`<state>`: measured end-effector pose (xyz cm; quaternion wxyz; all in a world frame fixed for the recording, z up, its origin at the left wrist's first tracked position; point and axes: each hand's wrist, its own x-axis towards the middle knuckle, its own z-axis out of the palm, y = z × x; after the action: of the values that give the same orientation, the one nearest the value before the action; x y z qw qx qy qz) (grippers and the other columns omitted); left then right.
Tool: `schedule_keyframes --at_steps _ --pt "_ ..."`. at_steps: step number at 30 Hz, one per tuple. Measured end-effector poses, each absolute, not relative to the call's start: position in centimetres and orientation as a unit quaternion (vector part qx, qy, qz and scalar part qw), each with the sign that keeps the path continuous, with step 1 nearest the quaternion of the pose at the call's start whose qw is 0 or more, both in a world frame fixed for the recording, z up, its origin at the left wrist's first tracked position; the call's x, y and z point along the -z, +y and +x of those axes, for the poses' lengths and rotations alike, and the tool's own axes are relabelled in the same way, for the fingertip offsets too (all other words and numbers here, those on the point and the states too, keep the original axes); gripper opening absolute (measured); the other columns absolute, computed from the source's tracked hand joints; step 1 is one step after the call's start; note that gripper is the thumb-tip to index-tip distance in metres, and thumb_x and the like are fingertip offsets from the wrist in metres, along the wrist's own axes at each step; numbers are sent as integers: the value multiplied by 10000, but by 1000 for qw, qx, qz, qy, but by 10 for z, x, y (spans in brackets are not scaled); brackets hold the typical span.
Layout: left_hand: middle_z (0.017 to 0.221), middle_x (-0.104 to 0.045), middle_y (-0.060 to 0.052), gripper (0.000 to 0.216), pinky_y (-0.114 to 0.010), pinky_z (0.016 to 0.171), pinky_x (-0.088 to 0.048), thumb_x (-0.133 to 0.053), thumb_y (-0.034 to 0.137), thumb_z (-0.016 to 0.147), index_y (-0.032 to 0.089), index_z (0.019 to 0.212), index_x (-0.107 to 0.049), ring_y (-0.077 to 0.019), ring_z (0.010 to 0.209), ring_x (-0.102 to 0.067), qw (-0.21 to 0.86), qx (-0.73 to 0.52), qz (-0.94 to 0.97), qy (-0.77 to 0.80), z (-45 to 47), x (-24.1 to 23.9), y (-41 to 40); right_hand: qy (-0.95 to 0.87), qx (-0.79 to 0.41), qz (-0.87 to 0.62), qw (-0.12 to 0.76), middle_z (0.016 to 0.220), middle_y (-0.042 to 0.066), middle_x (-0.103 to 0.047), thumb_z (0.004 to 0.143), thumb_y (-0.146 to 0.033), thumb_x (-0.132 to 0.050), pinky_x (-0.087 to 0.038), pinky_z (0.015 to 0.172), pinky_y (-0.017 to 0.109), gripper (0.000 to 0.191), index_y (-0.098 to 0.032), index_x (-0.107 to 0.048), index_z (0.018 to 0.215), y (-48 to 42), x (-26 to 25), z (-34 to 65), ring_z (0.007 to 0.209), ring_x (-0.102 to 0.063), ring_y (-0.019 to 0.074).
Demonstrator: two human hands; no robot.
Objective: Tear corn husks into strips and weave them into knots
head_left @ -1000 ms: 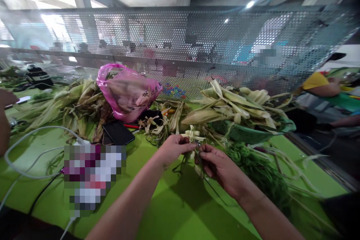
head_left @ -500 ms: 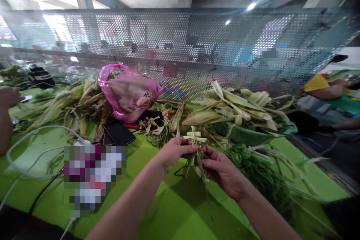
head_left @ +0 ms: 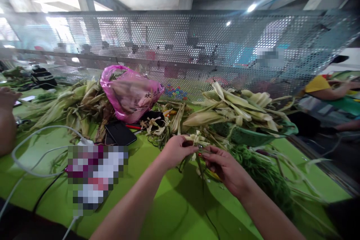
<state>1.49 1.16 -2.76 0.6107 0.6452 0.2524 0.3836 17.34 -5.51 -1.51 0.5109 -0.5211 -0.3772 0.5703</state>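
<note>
Over the green table (head_left: 157, 202), my left hand (head_left: 177, 152) is closed around a pale corn husk piece (head_left: 197, 137), its folded ends sticking up above the fingers. My right hand (head_left: 222, 164) meets it from the right with thumb and fingers pinched together. Between the fingertips a small shiny bit with a red spot (head_left: 200, 154) shows; its kind is too small to make out, and the right fingers partly cover it. Below the hands, green husk ends and a thin dark cord (head_left: 207, 215) hang down.
Husks heap in a green basket (head_left: 253, 137), with green strands (head_left: 258, 180) before it. Leftward are a pink bag (head_left: 131, 93), husk pile (head_left: 81, 101), black phone (head_left: 120, 133), and cables (head_left: 17, 153). A perforated screen (head_left: 180, 45) stands behind. Other people's arms show at both sides.
My right hand has shifted slightly right, away from the left. The husk piece sits a little lower, and the red spot and dark cord now show more clearly.
</note>
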Motion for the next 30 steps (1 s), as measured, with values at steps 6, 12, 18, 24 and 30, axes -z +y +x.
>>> schedule_keyframes --at_steps 6,12,18,24,30 --pt "749 -690 -35 202 -248 682 -429 -662 330 699 178 815 -727 -197 736 -578 532 -387 695 291 13 27 12 -422 -541 -532 497 554 -56 -471 611 -297 -798 -254 430 201 244 -183 -588 661 -58 10 171 467 -354 66" --pt "638 -615 -21 188 -251 646 -396 -659 335 696 151 715 -691 -178 682 -528 513 -413 671 340 14 27 11 -481 -500 -554 461 606 -22 -553 627 -416 -797 -313 437 211 309 -181 -647 760 -58 11 171 501 -422 87" --pt "672 -575 -8 243 -252 640 -358 -653 358 718 120 760 -639 -123 639 -463 589 -449 586 328 15 33 15 -490 -449 -589 460 703 12 -645 698 -476 -738 -266 421 211 376 -176 -667 913 -55 9 177 456 -373 66" --pt "620 -492 29 250 -241 613 -311 -697 350 684 127 684 -584 -87 604 -401 606 -478 552 316 14 32 16 -508 -462 -581 437 626 -14 -598 704 -458 -738 -226 407 213 303 -182 -645 784 -56 13 178 431 -338 60" --pt "644 -534 20 328 -242 616 -347 -783 361 574 125 695 -591 -90 606 -451 647 -499 482 316 14 27 14 -559 -269 -622 478 775 22 -621 675 -379 -754 -377 512 272 272 -228 -658 879 -55 13 182 556 -456 136"
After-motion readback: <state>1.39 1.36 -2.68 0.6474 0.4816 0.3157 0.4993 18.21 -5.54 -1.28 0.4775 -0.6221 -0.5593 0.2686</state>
